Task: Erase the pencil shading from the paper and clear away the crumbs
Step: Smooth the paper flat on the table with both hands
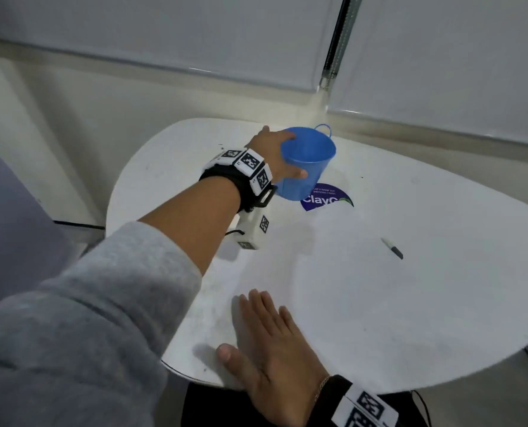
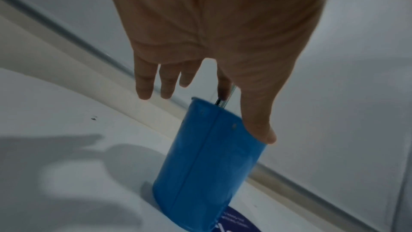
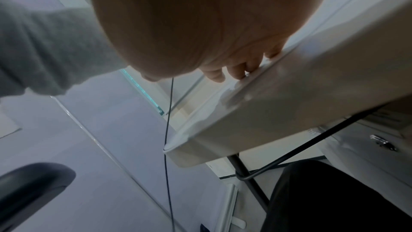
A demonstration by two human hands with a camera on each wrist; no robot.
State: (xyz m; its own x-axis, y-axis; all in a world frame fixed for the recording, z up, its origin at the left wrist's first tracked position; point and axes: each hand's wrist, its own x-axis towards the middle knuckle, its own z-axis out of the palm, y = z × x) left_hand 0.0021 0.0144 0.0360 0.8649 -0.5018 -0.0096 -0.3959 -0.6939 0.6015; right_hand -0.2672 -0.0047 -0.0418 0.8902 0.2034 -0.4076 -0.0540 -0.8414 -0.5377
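My left hand (image 1: 292,154) reaches across the white table (image 1: 441,303) and holds a small blue bucket (image 1: 310,167) at its far side. In the left wrist view the thumb lies along the blue bucket (image 2: 205,165) and the index finger sits behind its rim, while the other fingers (image 2: 156,80) spread free. The bucket leans a little. My right hand (image 1: 262,328) lies flat, palm down, near the table's front edge, with straight fingers. The white sheet of paper (image 1: 333,288) is barely distinct from the table. Faint grey smudges (image 1: 207,318) show left of the right hand.
A dark pencil-like stick (image 1: 392,248) lies on the right of the table. A purple round sticker (image 1: 325,200) sits just in front of the bucket. A dark speck (image 2: 93,117) lies on the table. White blinds and a sill stand behind; the table's legs (image 3: 249,179) show below.
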